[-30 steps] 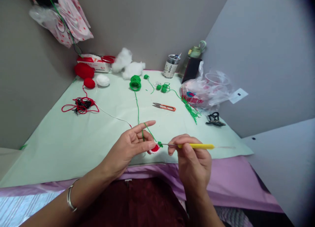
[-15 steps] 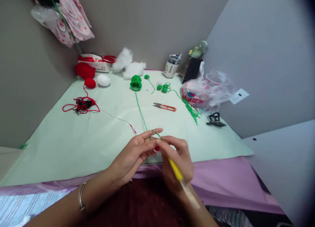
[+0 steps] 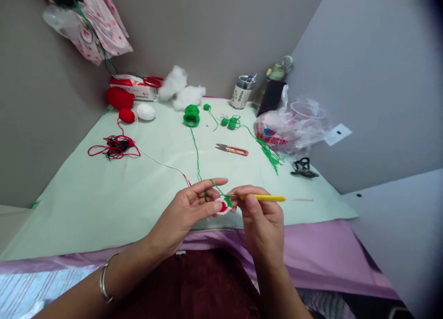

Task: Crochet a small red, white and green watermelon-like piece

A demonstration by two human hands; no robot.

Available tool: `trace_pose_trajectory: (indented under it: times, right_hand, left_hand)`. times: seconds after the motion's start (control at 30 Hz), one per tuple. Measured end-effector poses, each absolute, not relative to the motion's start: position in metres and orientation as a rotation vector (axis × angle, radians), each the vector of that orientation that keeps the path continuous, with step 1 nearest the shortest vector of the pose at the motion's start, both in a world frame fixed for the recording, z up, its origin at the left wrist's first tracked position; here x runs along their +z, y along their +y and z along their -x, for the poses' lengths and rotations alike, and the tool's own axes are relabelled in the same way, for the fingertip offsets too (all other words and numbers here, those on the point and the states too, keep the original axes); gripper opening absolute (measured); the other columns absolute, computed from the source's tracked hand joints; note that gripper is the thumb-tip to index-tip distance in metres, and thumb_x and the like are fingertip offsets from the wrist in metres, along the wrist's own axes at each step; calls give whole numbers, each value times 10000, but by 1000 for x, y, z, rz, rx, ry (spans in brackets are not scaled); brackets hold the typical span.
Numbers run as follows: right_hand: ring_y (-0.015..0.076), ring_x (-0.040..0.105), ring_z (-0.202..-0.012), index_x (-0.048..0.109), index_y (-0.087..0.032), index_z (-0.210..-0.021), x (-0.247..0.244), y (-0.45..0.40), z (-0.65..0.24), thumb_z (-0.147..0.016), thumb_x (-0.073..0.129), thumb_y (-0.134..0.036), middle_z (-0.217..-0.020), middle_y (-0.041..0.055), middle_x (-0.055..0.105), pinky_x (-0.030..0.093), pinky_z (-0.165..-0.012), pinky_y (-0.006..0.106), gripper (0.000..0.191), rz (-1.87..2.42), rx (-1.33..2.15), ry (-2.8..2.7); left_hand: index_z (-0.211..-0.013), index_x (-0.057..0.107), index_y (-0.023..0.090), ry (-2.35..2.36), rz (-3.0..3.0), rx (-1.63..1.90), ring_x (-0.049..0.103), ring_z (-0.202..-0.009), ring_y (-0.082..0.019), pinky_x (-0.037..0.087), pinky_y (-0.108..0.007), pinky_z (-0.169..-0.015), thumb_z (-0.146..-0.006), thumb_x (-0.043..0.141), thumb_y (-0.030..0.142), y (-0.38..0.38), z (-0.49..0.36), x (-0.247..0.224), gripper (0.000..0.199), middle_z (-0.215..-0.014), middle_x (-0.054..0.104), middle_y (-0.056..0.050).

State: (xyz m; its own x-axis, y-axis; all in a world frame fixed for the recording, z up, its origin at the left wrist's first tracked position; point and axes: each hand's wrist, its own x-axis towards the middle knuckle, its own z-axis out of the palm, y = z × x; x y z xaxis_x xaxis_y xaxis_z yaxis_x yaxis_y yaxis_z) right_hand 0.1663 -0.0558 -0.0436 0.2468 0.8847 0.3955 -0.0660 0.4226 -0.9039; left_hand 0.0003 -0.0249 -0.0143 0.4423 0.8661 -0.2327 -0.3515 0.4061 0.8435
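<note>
My left hand (image 3: pixel 197 201) pinches a small round crochet piece (image 3: pixel 223 205), red in the middle, white around it and green at its upper right edge. Green yarn (image 3: pixel 198 158) runs from the green yarn ball (image 3: pixel 191 115) over my raised left index finger to the piece. In my right hand (image 3: pixel 262 213) is a crochet hook (image 3: pixel 270 198) with a yellow handle, lying almost level. Its thin tip reaches the green edge of the piece; whether a loop sits on it I cannot tell.
Orange-handled thread snips (image 3: pixel 232 150) lie beyond my hands. Red yarn balls (image 3: pixel 119 99), a white yarn ball (image 3: pixel 146 112) and tangled red and black yarn (image 3: pixel 117 147) are on the left. A plastic bag (image 3: pixel 285 130), cut green strands (image 3: pixel 270 155) and a black hair claw (image 3: pixel 304 168) lie right.
My right hand has turned and shifted right, swinging the hook from slanting toward me to nearly level. The crochet piece, mostly covered before, now shows its face.
</note>
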Motion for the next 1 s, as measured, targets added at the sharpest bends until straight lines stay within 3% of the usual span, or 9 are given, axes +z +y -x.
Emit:
trace_pose_trajectory:
  times: [0.4,0.7,0.87,1.0]
  right_hand:
    - [146,716,-769,754,-231,-1054,-36,-66,-170,-1091,537,-238,-944,32,773,592,-726,298,221,919,750,-1219]
    - [180,732,-962,691,-215,-1198,-34,-72,-167,-1038,518,-70,-1045,71,772,613,-819,315,277,974,209,-1704]
    - [234,730,-1035,725,-199,-1296,-49,-73,-164,-985,615,-48,-1113,118,749,625,-824,344,363,1037,-267,-1833]
    - [205,716,-937,742,-253,-1227,-46,-72,-166,-1023,569,-94,-1042,66,749,609,-773,338,311,1024,49,-1621]
  left_hand:
    - [-1179,829,293,783,-934,895,589,-827,-122,466,-250,-807,-860,850,275,-25,5,-17,320,-868,657,20]
    - [-1133,837,243,909,-1172,1069,626,-816,-134,503,-259,-813,-830,827,165,-29,-2,-14,312,-826,673,20]
    - [-1301,769,257,819,-901,1005,620,-790,-113,506,-230,-795,-799,876,166,-33,-5,-16,522,-822,667,39]
    - [-1296,780,205,708,-617,792,559,-687,-76,469,-191,-683,-790,921,269,-27,-1,-16,530,-800,653,24]
